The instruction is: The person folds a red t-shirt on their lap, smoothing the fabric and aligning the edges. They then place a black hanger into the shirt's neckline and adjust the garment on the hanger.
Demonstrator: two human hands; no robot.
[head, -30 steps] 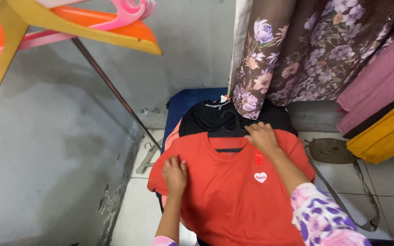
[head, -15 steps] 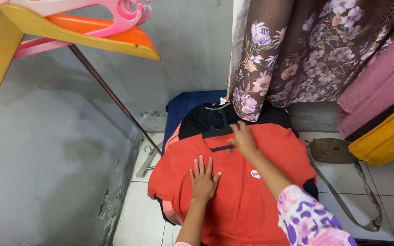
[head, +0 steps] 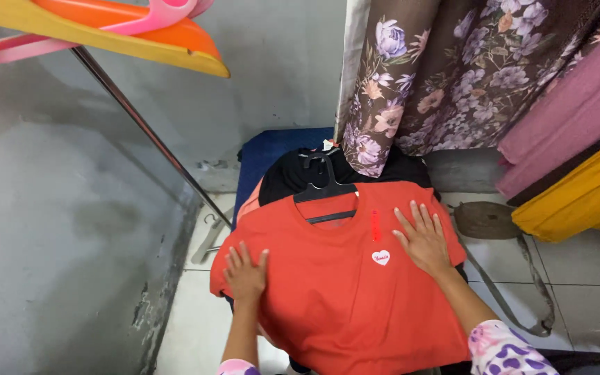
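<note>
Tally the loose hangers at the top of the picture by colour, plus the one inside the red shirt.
Yellow hanger: 1
Orange hanger: 1
Pink hanger: 1
Black hanger in the red shirt: 1
Total: 4 hangers

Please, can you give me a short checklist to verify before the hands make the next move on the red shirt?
1. Left hand flat on the red shirt: ok.
2. Right hand flat on the shirt's other shoulder: ok.
3. Black hanger inside the collar: ok.
4. Shirt front smooth: ok, only slight creases.
5. Lower hem straight: cannot tell, out of view.
6. Black garment beneath lies flat: cannot tell, mostly covered.
</note>
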